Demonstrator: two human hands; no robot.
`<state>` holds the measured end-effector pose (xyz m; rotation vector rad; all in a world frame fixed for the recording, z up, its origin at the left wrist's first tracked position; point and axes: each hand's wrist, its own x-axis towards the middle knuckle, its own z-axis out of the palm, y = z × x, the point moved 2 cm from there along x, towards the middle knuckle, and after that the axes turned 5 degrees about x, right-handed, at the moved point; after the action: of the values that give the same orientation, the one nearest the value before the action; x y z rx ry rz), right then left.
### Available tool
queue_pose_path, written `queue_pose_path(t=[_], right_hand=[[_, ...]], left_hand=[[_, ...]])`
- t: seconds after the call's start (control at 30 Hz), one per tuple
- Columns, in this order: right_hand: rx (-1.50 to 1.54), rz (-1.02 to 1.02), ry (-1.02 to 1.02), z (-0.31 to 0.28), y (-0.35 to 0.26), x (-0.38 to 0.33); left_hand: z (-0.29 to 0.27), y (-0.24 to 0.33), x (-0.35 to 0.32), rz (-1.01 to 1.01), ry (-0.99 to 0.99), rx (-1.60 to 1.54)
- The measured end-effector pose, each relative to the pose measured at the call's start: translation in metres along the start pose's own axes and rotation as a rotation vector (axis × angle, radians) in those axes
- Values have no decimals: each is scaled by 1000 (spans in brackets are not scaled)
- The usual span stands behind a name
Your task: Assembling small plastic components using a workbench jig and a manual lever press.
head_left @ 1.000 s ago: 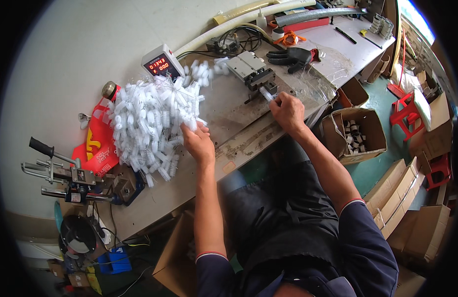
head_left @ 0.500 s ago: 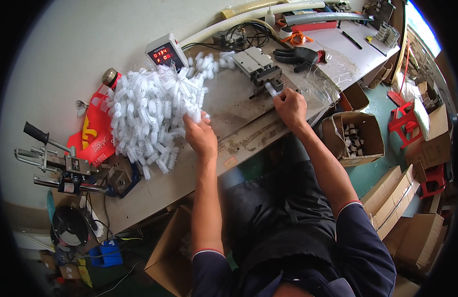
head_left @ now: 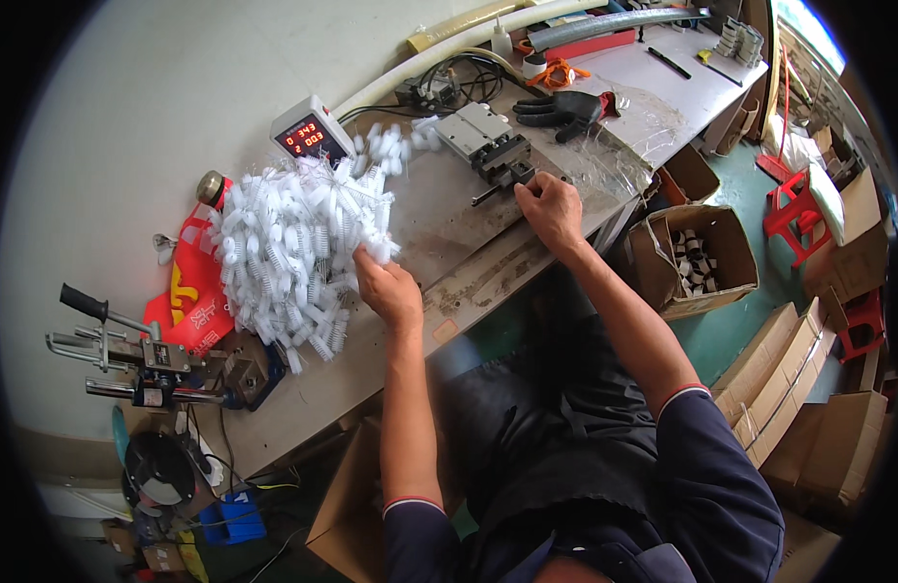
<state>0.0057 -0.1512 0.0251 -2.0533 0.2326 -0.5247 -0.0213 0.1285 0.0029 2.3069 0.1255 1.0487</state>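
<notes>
A large loose heap of small white plastic brushes with fine bristles (head_left: 298, 257) lies on the long grey-beige table (head_left: 322, 394), left of its middle, and a smaller scatter of the same brushes sits behind it, toward the metal fixture. The left hand (head_left: 389, 287) is at the heap's right edge, its thumb and fingers closed around white brushes. The right hand (head_left: 551, 206) is bent into a loose fist, with its fingertips at the dark front end of a silver-grey block-shaped metal fixture (head_left: 480, 133); whether a brush is pinched there cannot be told, as the fingers hide the spot. A white box-shaped counter with glowing red digits (head_left: 313, 131) stands directly behind the heap. Beyond the fixture lies a black work glove with a red cuff (head_left: 562, 114), near a tangle of orange cord or plastic (head_left: 559, 74) and an upright white squeeze bottle (head_left: 501, 41). To the heap's left are a red bag with a yellow mark (head_left: 204, 313) and, at the table's left end, a metal hand press with a black-gripped lever (head_left: 160, 358). On the green floor to the right, an open brown cardboard box (head_left: 713, 304) holds short white and dark curved pieces, and a red plastic stool (head_left: 796, 225) stands farther right, near more cartons.
</notes>
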Motion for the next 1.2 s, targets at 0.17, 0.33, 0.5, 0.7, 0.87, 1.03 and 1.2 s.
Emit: queue_pose_path(t=[0.17,0.33,0.5,0.7,0.87,1.03,1.2], right_hand=[[8,-37,24,-1,4,0],[35,-45,46,1,6,-2],[33,-51,36,1,12,-2],[41,-59,45,3,11,0],[74,-100,79,3,8,-1],[59,-66,27,-1,6,-2],[63,-50,2,-5,5,-3]], left_hand=[[14,39,-3,68,-180,-58],[41,83,-2,153,-296,-15],[65,114,-3,258,-420,-18],[75,123,-10,409,-368,12],[77,124,-10,512,-400,222],[76,120,-6,467,-445,288],[52,100,-8,174,-397,16]])
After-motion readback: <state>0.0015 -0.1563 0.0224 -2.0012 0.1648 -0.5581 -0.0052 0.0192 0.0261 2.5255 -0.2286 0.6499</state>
